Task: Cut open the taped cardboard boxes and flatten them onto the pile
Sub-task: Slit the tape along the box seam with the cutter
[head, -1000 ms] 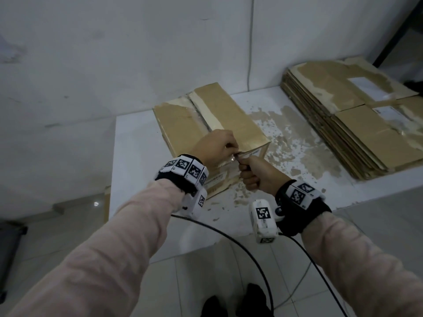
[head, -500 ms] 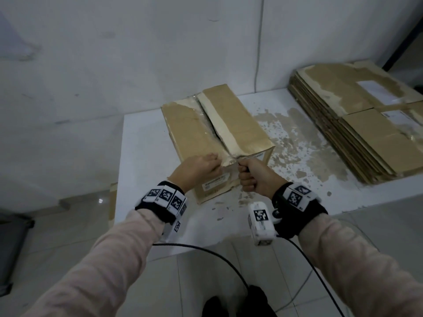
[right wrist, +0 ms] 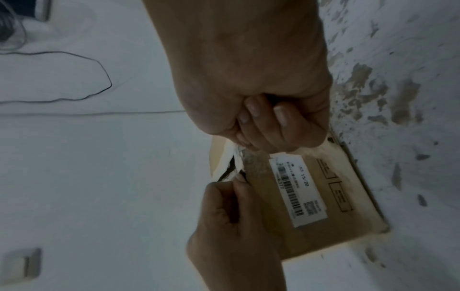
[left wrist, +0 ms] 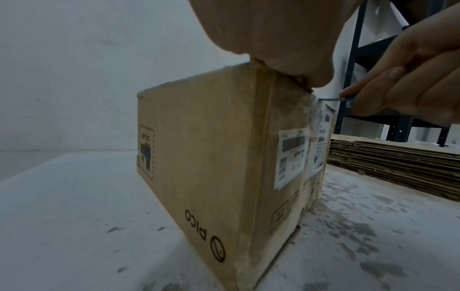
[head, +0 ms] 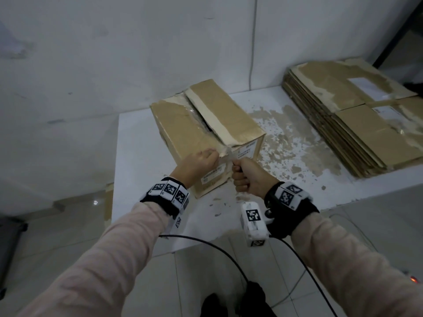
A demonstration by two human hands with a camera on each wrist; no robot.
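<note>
Top seam of box (head: 207, 133) slit; right hand (head: 250, 177) gripping cutter (left wrist: 329, 99), left hand (head: 199, 162) pinching flap edge. Flattening onto pile (head: 357, 124) remains.

You see a matt brown cardboard box (head: 207, 131), its torn top seam showing glossy clear tape (head: 194, 115) and pale paper fibre. Your knife's blade (left wrist: 328, 99) is thin bright metal. The white tabletop (head: 137, 143) is smooth, its coating flaked off in rough brown patches.

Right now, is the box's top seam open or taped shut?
Partly open: the box shows a dark gap between its top flaps.
</note>
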